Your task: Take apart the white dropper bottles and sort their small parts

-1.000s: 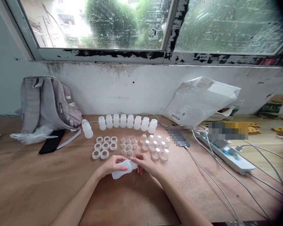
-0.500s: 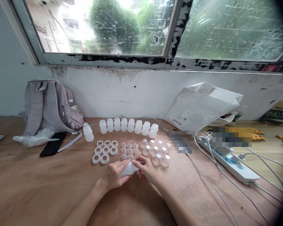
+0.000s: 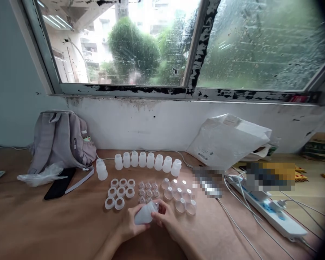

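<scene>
My left hand (image 3: 128, 226) is wrapped around a small translucent white bottle (image 3: 144, 214), held just above the wooden table (image 3: 43, 224). My right hand (image 3: 166, 219) pinches at the bottle's neck end, fingers closed on it. Just beyond my hands lie white ring collars (image 3: 119, 191), small clear teats (image 3: 148, 190) and clear dome caps (image 3: 180, 195) in groups. Behind them stands a row of several more white bottles (image 3: 148, 160), with one bottle (image 3: 101, 169) apart at the left.
A grey backpack (image 3: 61, 139) leans on the wall at the left, with a black phone (image 3: 59, 183) and a crumpled clear bag (image 3: 40, 177) in front. At the right are a white plastic bag (image 3: 227, 139), a power strip (image 3: 271, 213) and cables.
The view has tilted up, so hands and parts sit lower in frame. The bottle has been turned more upright between my hands, and my right fingers have closed tighter on its neck.
</scene>
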Motion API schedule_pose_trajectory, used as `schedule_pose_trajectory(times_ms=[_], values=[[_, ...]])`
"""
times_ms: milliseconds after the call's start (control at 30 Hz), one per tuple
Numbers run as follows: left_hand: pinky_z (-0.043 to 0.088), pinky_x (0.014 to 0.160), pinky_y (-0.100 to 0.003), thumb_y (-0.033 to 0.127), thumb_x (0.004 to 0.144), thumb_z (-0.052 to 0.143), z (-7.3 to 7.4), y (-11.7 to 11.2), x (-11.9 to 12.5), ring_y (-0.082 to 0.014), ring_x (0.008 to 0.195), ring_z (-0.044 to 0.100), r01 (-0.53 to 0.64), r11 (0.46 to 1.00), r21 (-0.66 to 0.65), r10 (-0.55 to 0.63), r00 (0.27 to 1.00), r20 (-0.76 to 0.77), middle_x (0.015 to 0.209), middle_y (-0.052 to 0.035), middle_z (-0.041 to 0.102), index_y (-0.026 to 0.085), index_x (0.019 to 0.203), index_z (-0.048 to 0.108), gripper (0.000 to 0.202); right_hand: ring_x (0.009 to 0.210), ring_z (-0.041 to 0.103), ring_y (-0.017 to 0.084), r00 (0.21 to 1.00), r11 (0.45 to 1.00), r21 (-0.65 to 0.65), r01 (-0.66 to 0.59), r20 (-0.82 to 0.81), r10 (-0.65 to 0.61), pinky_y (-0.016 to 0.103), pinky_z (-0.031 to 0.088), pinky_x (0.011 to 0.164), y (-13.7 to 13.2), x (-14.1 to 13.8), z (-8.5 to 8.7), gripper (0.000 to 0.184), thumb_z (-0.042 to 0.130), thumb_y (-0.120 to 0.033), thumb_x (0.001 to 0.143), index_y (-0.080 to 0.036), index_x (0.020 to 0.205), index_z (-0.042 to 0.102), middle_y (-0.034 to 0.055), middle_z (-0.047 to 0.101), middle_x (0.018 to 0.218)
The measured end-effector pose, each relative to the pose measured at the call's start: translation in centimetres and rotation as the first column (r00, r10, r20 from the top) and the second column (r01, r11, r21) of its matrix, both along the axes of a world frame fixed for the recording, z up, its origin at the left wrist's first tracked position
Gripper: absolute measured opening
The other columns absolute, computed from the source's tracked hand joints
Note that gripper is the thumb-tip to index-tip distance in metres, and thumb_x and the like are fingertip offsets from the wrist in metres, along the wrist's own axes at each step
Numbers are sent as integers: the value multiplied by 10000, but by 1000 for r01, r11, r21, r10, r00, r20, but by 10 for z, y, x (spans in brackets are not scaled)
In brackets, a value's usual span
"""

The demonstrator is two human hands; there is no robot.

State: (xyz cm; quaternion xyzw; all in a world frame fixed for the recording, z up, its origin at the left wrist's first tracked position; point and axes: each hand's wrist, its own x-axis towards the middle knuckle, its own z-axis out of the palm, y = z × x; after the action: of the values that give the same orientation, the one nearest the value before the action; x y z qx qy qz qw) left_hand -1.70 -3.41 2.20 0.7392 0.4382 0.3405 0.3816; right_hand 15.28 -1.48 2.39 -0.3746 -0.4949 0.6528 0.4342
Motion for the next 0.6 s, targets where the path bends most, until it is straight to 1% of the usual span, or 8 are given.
schedule_pose_trajectory(times_ms=[67, 167, 267, 367, 433, 500, 567, 600], values=[[485, 644, -236, 243, 647, 604, -1, -4, 5, -162, 726, 594, -11, 999, 48, 11, 1000, -3, 907, -18, 635, 170, 1093, 492, 466, 358, 255, 15, 1000, 999, 29, 21, -4, -21, 156, 181, 331, 0, 0, -3, 370, 698, -403, 558, -162, 763, 508, -78, 421, 512], [488, 760, -269, 206, 638, 592, -12, -6, 12, -193, 857, 593, -86, 980, 177, 82, 996, 30, 1013, -50, 613, 173, 1124, 451, 507, 390, 244, 24, 999, 996, 73, 53, -4, -53, 160, 175, 356, 0, 0, -5, 357, 700, -405, 551, -157, 730, 516, -83, 376, 490], [481, 816, -290, 232, 685, 556, -28, -5, 14, -203, 935, 575, -121, 937, 328, 118, 993, 27, 1068, -71, 588, 184, 1165, 406, 505, 441, 261, 35, 997, 990, 119, 73, 2, -74, 163, 203, 399, 1, 1, -6, 347, 710, -382, 546, -148, 740, 542, -75, 379, 510], [494, 804, -303, 270, 731, 531, -38, -1, 13, -207, 942, 574, -127, 872, 473, 164, 986, -39, 1063, -88, 587, 180, 1212, 358, 519, 472, 280, 42, 997, 986, 147, 71, 5, -73, 166, 233, 436, 2, 1, -6, 343, 710, -374, 552, -146, 757, 556, -70, 381, 526], [504, 786, -304, 280, 744, 531, -38, 1, 11, -208, 931, 580, -120, 828, 548, 204, 974, -96, 1057, -97, 591, 172, 1238, 331, 543, 473, 298, 47, 997, 984, 163, 68, 14, -71, 168, 242, 434, 2, 1, -6, 352, 697, -382, 571, -151, 800, 561, -67, 384, 532], [510, 776, -299, 297, 749, 534, -34, 4, 9, -209, 926, 585, -101, 801, 590, 229, 963, -145, 1059, -102, 594, 168, 1248, 327, 556, 469, 333, 54, 996, 982, 174, 72, 46, -82, 168, 249, 417, 2, 0, -6, 380, 678, -385, 605, -157, 884, 556, -59, 407, 547], [507, 786, -289, 317, 747, 540, -28, 7, 6, -206, 941, 583, -117, 791, 600, 260, 953, -156, 1069, -99, 593, 168, 1241, 339, 554, 425, 348, 53, 990, 981, 164, 107, 71, -120, 167, 247, 376, 2, 0, -5, 457, 627, -409, 662, -171, 1032, 501, -51, 440, 569], [503, 798, -280, 322, 746, 543, -25, 8, 5, -203, 960, 576, -134, 795, 592, 273, 950, -151, 1082, -97, 588, 167, 1237, 341, 553, 394, 349, 51, 984, 978, 152, 146, 76, -159, 168, 247, 353, 2, 1, -4, 501, 584, -430, 699, -182, 1111, 445, -46, 460, 587]])
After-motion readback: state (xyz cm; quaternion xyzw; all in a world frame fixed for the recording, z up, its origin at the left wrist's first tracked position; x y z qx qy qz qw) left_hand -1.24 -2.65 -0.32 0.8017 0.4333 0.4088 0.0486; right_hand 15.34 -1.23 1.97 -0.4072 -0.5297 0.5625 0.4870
